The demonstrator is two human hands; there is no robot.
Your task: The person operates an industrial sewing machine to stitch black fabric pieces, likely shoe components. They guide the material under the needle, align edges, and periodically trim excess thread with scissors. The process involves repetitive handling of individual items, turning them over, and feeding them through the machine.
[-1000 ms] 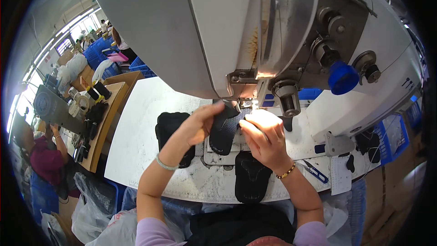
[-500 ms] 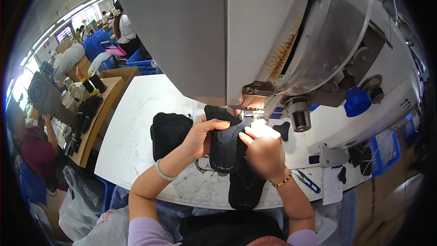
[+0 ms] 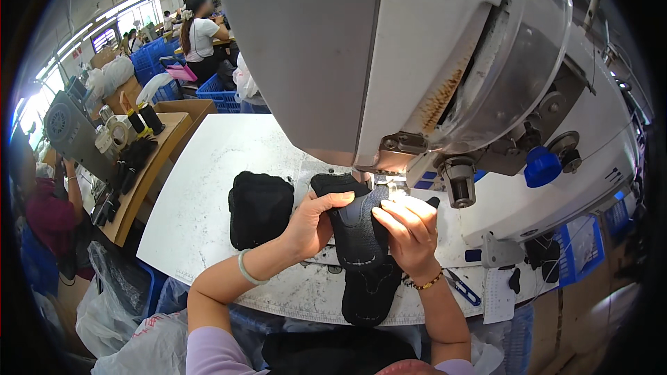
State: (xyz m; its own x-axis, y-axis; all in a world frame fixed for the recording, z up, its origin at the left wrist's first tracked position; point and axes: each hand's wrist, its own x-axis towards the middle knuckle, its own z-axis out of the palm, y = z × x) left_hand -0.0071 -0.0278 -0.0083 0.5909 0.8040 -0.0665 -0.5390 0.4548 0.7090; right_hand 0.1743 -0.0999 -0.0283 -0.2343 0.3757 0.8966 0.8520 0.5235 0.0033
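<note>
Both hands on the dark shoe upper point(image 3: 356, 232), which sits on the white table point(image 3: 208, 187) right under the big sewing machine head point(image 3: 417, 62). Left hand point(image 3: 313, 226) grips its edge at approx 9 o'clock, thumb on top. Right hand point(image 3: 411, 232) presses it at 3 o'clock w/ fingers curled. Black stack of pieces point(image 3: 260, 208) lies just beside at 9, another black piece point(image 3: 369, 293) hangs at 6.

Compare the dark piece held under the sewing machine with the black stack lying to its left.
The dark shoe-upper piece is gripped by the left hand and right hand; the black fabric stack lies untouched. The piece shows grey panels; the stack looks plain black. Both rest on the white table.
</note>
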